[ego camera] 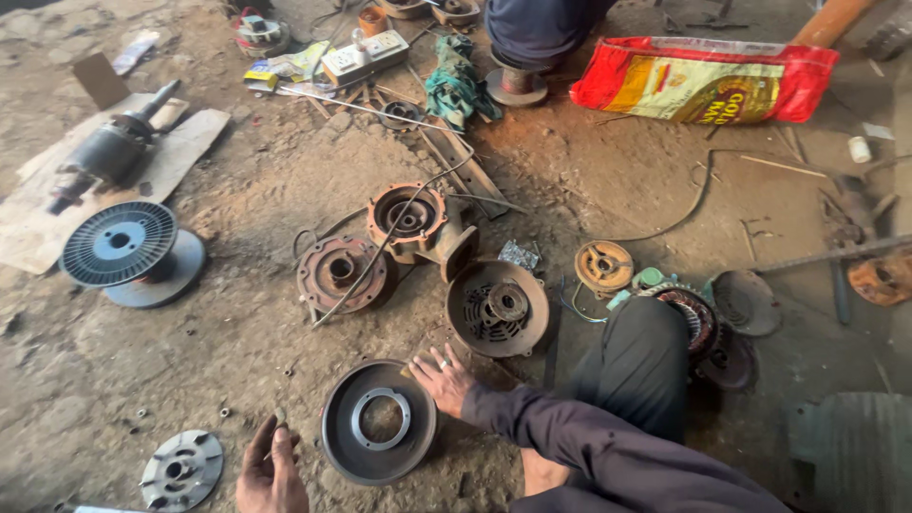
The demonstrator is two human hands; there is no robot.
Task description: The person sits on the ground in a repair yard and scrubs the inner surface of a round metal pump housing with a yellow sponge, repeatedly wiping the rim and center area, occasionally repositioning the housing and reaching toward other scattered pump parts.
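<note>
On the dirt floor (pixel 237 323), the right hand (pixel 442 378) lies flat with fingers spread at the two o'clock edge of a dark round cover plate (pixel 378 421) with a pale inner ring, while the left hand (pixel 271 467) hovers loosely curled just off the plate's eight o'clock side, near a small grey finned disc (pixel 180 468). From the plate, a vented round housing (pixel 497 308) sits at one o'clock, two rusty orange flanged castings (pixel 380 242) with a wire across them lie at twelve o'clock, and a grey spool (pixel 122 247) rests well apart at ten o'clock. A red and yellow sack (pixel 703 78) lies far off at two o'clock.
</note>
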